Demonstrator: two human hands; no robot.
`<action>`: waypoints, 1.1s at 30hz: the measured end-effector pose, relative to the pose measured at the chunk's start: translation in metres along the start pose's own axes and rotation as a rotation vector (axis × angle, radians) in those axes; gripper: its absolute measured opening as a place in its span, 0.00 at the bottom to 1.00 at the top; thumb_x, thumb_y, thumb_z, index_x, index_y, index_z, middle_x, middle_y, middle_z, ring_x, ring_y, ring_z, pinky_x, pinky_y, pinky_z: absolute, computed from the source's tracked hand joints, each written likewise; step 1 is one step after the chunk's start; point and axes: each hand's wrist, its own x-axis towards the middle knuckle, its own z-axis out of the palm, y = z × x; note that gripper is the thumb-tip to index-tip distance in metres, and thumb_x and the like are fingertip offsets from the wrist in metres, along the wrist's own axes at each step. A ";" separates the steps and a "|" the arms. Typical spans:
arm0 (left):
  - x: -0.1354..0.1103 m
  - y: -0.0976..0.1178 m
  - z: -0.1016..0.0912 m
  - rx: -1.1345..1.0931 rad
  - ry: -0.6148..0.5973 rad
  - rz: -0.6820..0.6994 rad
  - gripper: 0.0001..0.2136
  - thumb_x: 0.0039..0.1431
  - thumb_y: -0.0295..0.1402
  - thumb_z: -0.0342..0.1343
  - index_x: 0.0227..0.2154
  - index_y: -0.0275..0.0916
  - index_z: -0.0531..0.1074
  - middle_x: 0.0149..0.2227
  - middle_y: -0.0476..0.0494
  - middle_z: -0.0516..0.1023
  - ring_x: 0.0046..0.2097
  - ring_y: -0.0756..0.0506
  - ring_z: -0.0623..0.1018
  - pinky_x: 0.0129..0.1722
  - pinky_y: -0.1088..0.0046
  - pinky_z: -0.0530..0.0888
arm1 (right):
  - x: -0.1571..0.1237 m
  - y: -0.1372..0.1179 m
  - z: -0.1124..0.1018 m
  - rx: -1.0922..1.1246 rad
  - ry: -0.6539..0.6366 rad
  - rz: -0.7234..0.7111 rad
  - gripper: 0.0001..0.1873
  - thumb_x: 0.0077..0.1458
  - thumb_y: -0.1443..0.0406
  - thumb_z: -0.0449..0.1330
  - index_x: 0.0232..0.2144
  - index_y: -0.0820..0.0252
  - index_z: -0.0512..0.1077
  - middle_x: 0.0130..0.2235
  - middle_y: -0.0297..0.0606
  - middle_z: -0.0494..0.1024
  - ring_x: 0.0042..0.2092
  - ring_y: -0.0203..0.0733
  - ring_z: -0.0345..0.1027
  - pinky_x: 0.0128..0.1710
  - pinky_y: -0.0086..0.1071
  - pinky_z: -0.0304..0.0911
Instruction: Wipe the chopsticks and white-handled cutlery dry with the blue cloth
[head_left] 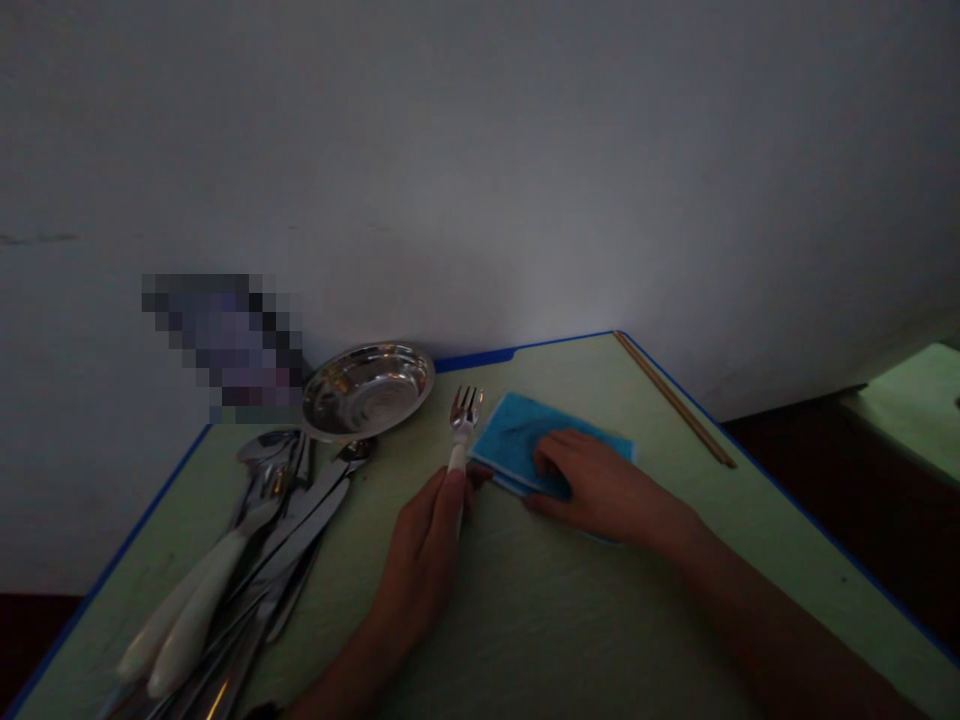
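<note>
My left hand [427,545] is closed around the white handle of a metal fork [464,415], whose tines point away from me and lie beside the left edge of a folded blue cloth [514,435]. On top of that cloth rests my right hand [596,490], palm down with the fingers stretched flat. Both lie on a pale green table [540,610] with a blue rim.
A shiny round metal dish [367,390] sits at the back by the wall. A pile of several white-handled spoons and knives [232,560] covers the left front. A pair of wooden chopsticks [673,398] lies along the right edge. A second green surface [911,405] stands at far right.
</note>
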 end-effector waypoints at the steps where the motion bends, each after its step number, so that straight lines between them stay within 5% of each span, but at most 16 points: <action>1: 0.000 0.000 0.000 0.001 -0.002 0.004 0.16 0.61 0.39 0.38 0.22 0.39 0.62 0.36 0.46 0.75 0.41 0.44 0.71 0.38 0.73 0.66 | 0.001 -0.001 0.003 -0.015 -0.004 0.006 0.10 0.47 0.60 0.58 0.29 0.60 0.65 0.32 0.37 0.69 0.35 0.39 0.60 0.32 0.31 0.54; 6: 0.000 -0.001 0.000 0.018 -0.001 -0.012 0.15 0.61 0.39 0.37 0.24 0.39 0.63 0.44 0.45 0.74 0.45 0.44 0.71 0.42 0.72 0.65 | 0.004 0.003 0.003 0.063 0.025 0.041 0.05 0.52 0.64 0.53 0.27 0.60 0.65 0.28 0.34 0.69 0.30 0.35 0.59 0.29 0.29 0.52; 13: 0.001 0.000 -0.001 -0.013 -0.020 -0.022 0.16 0.61 0.40 0.37 0.23 0.40 0.61 0.41 0.45 0.74 0.43 0.44 0.71 0.44 0.71 0.64 | 0.005 -0.005 -0.005 0.128 0.162 0.059 0.06 0.52 0.62 0.55 0.27 0.59 0.66 0.27 0.33 0.69 0.30 0.34 0.60 0.30 0.29 0.53; 21: -0.002 -0.002 -0.002 -0.018 -0.015 0.002 0.16 0.62 0.39 0.37 0.24 0.39 0.63 0.30 0.49 0.71 0.35 0.47 0.70 0.35 0.75 0.64 | 0.001 -0.006 0.005 0.118 -0.076 -0.018 0.08 0.48 0.62 0.58 0.34 0.57 0.69 0.30 0.34 0.71 0.34 0.38 0.62 0.33 0.30 0.54; 28: -0.001 0.001 -0.001 0.024 -0.007 -0.010 0.16 0.61 0.40 0.37 0.23 0.40 0.62 0.28 0.49 0.71 0.33 0.47 0.70 0.34 0.75 0.64 | -0.010 0.007 -0.019 0.084 -0.133 0.031 0.18 0.39 0.55 0.63 0.31 0.58 0.65 0.32 0.34 0.70 0.33 0.38 0.61 0.29 0.30 0.52; 33: 0.000 0.000 -0.001 0.024 -0.013 0.005 0.16 0.61 0.40 0.37 0.24 0.39 0.63 0.28 0.48 0.71 0.33 0.46 0.70 0.34 0.74 0.65 | -0.011 0.009 -0.014 0.039 -0.193 -0.042 0.06 0.43 0.63 0.60 0.26 0.58 0.67 0.29 0.33 0.71 0.31 0.37 0.61 0.30 0.30 0.52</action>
